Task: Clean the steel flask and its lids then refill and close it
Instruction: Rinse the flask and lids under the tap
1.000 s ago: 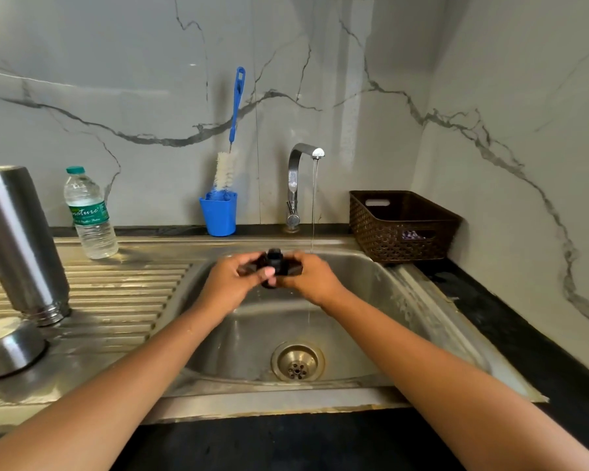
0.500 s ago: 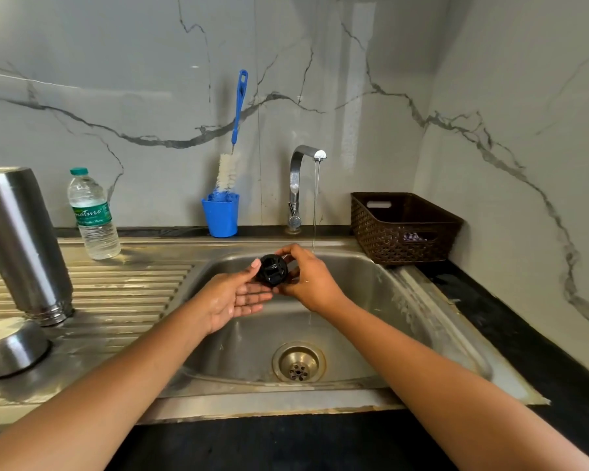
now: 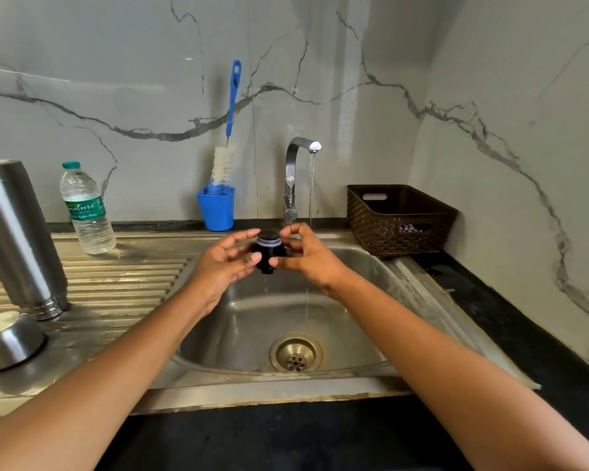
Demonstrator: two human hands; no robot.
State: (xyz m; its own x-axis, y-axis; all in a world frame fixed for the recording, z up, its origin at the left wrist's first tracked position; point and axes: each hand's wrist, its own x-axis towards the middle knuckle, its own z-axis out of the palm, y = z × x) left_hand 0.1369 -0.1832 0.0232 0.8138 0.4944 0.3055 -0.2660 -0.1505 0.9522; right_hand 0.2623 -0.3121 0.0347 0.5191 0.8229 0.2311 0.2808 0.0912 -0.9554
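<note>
Turned rim-up since a moment earlier, the black stopper sat pinched between left hand and right hand over the sink's back edge. The flask waited at its left edge; refilling and closing apparently remained.

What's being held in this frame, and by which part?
A black flask lid, pinched by its sides: the left hand on its left side, the right hand on its right.

flask left of sink | basket right | lid above sink
</note>
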